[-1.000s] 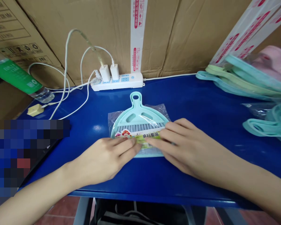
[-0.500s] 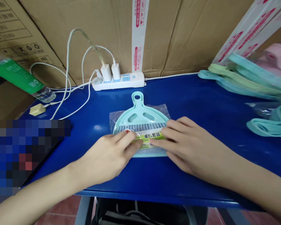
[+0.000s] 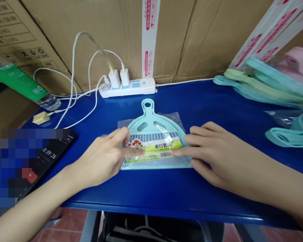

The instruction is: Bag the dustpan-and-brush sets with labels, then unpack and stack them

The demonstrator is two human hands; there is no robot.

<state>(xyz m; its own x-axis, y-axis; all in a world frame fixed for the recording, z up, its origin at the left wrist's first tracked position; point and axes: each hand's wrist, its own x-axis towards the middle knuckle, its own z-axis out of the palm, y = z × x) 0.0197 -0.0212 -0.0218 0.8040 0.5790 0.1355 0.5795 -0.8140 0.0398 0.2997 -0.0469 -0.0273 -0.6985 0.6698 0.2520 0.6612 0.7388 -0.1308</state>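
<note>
The left hand [image 3: 103, 158] and the right hand [image 3: 212, 156] both lie open on a bagged teal dustpan and brush set [image 3: 151, 122], fingers spread, neither clenched. The left hand's fingers [image 3: 121, 134] curve over the left side of the pack, with the thumb stretched along the printed label card [image 3: 154, 149]. The right hand's fingers [image 3: 199, 132] rest over the right edge, the index tip reaching the end of the card. Whether they pinch the clear bag or only press on it is hard to tell from this angle. Flat, spread fingers on both sides suit a slippery bag like this one: even pressure keeps the film from creasing over the card and stops the pack skating on the glossy surface. The pack lies flat between the hands on the blue table [image 3: 166, 205], just in front of the white power strip [image 3: 127, 89], its handle pointing toward the power strip. A smartphone [image 3: 50, 156] lies well left of the power strip, and teal plastic loops [image 3: 290, 136] lie well to its right.
</note>
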